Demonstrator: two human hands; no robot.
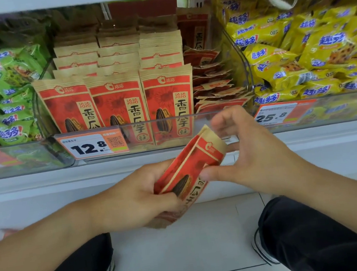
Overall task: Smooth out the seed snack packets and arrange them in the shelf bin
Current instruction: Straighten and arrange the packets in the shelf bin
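A red and tan seed packet (191, 168) is held tilted in front of the shelf, below the bin. My left hand (136, 198) grips its lower half. My right hand (249, 155) pinches its upper part, thumb on the front and fingers spread behind the top edge. The clear shelf bin (240, 57) holds three upright rows of the same seed packets (119, 97) on the left. A loose heap of flat-lying packets (214, 84) fills its right side.
Green snack bags (2, 95) fill the bin on the left, yellow snack bags (313, 54) the bin on the right. A price tag reading 12.8 (93, 145) sits on the clear front rail. White floor tiles and my dark trousers lie below.
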